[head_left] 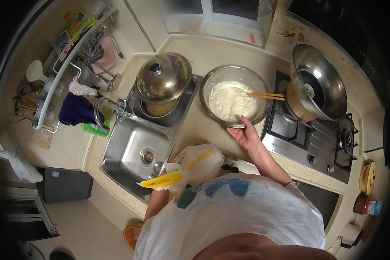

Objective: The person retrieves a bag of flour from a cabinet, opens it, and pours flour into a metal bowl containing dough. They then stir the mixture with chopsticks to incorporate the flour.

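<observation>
My right hand (245,132) grips the near rim of a metal mixing bowl (205,112), thumb on top and fingers beneath. Thick, pale wet dough or batter (229,99) fills the bottom of the bowl. A pair of wooden chopsticks (269,96) leans out of it over the right rim. By my torso, at the counter's front edge, is a whitish plastic bag (203,162) with yellow print and a yellow-edged carry handle (162,181). My left forearm (157,199) reaches up behind this bag; the hand holds it but is mostly hidden.
Left of the bowl is a double sink (125,138) with a faucet (100,112); a lidded pot (164,78) sits in its far basin. On the right, a large steel basin (333,87) tilts over a gas stove (291,139). A utensil rack (60,73) lines the left wall.
</observation>
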Demonstrator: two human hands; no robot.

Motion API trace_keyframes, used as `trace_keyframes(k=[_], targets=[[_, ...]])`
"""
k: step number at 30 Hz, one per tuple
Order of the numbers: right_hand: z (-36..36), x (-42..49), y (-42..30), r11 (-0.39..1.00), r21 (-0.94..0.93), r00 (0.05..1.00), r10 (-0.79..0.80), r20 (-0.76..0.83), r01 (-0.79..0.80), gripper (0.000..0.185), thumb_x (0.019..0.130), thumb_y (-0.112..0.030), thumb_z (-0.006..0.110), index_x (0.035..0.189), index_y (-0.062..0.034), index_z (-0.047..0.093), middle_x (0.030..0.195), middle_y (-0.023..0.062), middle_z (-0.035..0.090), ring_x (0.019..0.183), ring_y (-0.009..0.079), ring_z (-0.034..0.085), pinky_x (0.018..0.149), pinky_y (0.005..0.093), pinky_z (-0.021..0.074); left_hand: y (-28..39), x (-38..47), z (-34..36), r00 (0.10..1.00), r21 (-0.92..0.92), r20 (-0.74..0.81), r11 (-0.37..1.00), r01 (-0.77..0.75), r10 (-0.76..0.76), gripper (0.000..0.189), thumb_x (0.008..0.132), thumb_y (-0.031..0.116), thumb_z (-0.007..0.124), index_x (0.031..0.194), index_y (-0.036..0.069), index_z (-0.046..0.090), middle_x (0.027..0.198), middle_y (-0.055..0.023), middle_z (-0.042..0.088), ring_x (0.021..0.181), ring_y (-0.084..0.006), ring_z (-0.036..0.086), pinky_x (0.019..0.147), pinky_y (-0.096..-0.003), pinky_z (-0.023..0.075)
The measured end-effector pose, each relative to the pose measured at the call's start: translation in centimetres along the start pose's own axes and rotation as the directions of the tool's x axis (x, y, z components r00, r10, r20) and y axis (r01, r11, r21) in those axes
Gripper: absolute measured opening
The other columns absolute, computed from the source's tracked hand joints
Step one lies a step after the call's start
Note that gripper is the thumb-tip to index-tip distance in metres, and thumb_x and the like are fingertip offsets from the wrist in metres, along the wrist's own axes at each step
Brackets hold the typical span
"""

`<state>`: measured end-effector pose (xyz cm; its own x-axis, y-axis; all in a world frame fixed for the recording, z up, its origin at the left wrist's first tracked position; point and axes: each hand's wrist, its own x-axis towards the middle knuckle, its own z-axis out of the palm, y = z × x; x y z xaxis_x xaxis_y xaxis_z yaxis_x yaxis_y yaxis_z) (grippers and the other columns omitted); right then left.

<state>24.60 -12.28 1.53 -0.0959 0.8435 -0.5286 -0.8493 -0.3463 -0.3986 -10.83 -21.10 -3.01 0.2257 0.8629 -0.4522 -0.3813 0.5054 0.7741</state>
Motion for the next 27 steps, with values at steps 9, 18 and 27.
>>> trace_keyframes(k=[9,18,27], targets=[[-2.1,-3.0,-0.8,0.600,-0.765,0.807,0.321,0.496,0.232,0.067,0.086,-0.022,0.067,0.142,-0.0042,0.035,0.133,0.0106,0.050,0.125,0.0222,0.045,0.107,0.0396,0.0360,4.6,2.1,8.8,0.991,0.122,0.000,0.984,0.130,-0.131,0.049,0.094,0.026,0.056,0.136,0.004,0.045,0.134,-0.0090,0.050,0.121,-0.0165,0.049,0.104,-0.0284,0.0363],[0.6,-5.7,-4.2,0.326,-0.841,0.751,0.386,0.536,0.433,0.111,0.057,-0.007,0.083,0.148,-0.0079,0.020,0.139,0.0109,0.042,0.129,0.0214,0.040,0.109,0.0347,0.0324,1.1,14.0,5.6,0.890,0.723,0.427,0.651,-0.231,-0.159,0.051,0.100,0.023,0.042,0.147,0.010,0.027,0.146,-0.0062,0.037,0.131,-0.0150,0.037,0.110,-0.0287,0.0267],[1.7,-3.7,-0.8,0.396,-0.769,0.830,0.031,0.557,0.501,0.100,0.059,-0.012,0.085,0.142,-0.0055,0.029,0.134,0.0155,0.046,0.126,0.0258,0.044,0.106,0.0368,0.0361,5.9,19.3,6.3,0.799,0.585,0.523,0.807,-0.082,-0.297,0.050,0.100,0.033,0.045,0.141,0.007,0.036,0.138,-0.0047,0.045,0.120,-0.0116,0.046,0.103,-0.0260,0.0357]])
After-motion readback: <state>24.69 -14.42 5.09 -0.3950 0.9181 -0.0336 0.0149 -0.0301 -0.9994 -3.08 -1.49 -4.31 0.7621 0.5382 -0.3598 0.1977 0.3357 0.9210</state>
